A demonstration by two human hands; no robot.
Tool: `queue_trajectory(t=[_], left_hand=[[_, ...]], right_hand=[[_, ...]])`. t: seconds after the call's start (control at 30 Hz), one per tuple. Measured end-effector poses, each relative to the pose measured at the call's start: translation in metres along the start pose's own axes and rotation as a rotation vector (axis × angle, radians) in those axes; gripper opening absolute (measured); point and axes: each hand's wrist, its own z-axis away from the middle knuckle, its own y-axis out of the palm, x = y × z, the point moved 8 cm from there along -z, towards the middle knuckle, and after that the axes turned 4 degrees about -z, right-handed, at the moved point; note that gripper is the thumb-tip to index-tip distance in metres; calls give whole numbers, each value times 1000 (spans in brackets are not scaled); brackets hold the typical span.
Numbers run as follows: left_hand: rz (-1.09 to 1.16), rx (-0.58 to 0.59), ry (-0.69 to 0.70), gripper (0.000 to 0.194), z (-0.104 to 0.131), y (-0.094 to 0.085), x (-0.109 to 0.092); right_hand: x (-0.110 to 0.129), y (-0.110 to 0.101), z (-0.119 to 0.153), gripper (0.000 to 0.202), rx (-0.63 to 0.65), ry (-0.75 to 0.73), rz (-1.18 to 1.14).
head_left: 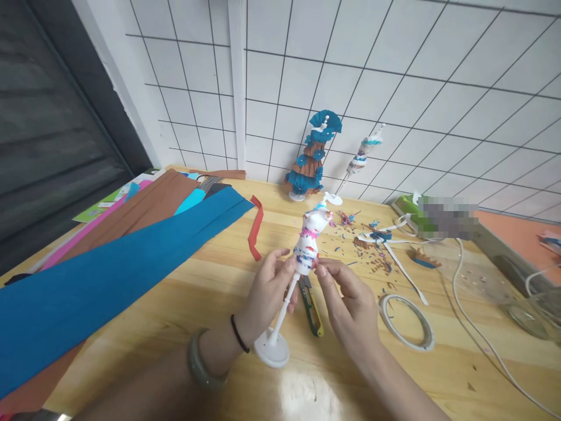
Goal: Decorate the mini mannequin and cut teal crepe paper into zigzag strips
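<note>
A small white mannequin (310,234) on a round-based stand (272,348) leans slightly to the right, with pink, red and blue bits stuck around its torso. My left hand (270,286) grips it at the hip and the top of the pole, fingers wrapped behind. At the right side of its hip, my right hand (348,295) pinches with thumb and forefinger at a small red bit (315,261). Green-and-yellow snips (314,310) lie on the table behind the stand, between my hands.
Blue crepe paper (131,280) and brown paper (135,216) cover the left. A red strip (255,228) lies behind my left hand. A dressed mannequin (313,158) and another mannequin (359,156) stand by the wall. Right are paper scraps (381,257), a tape roll (407,321) and a cable (471,327).
</note>
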Motion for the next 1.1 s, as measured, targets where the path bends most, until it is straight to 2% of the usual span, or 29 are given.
queue_trajectory(t=[0.1, 0.2, 0.4, 0.57, 0.67, 0.77, 0.83, 0.93, 1.0, 1.1], left_hand=[[23, -38, -1, 39, -2, -5, -1], [39, 8, -2, 47, -1, 0, -1], [-84, 23, 120, 37, 2, 5, -7], [-162, 35, 129, 25, 5, 5, -7], [-102, 18, 89, 24, 4, 3, -4], [23, 16, -10, 28, -3, -1, 2], [142, -26, -68, 32, -9, -11, 4], [304, -98, -67, 34, -19, -29, -3], [354, -54, -56, 34, -23, -31, -7], [335, 27, -36, 36, -21, -23, -10]], right_hand=[[4, -1, 1, 10, -2, -74, 76], [7, -2, 1, 9, -11, -120, 124], [8, -2, 0, 10, 10, -84, 155], [11, -1, 0, 13, 2, -85, 208], [7, -2, 0, 15, -19, -10, 132], [0, -4, 3, 16, -33, 79, 22], [-1, -8, 7, 16, -50, 99, -41], [-3, -18, 15, 15, -70, 112, -103], [-10, -25, 18, 14, -62, 162, -98], [-25, -33, 21, 18, -35, 283, -97]])
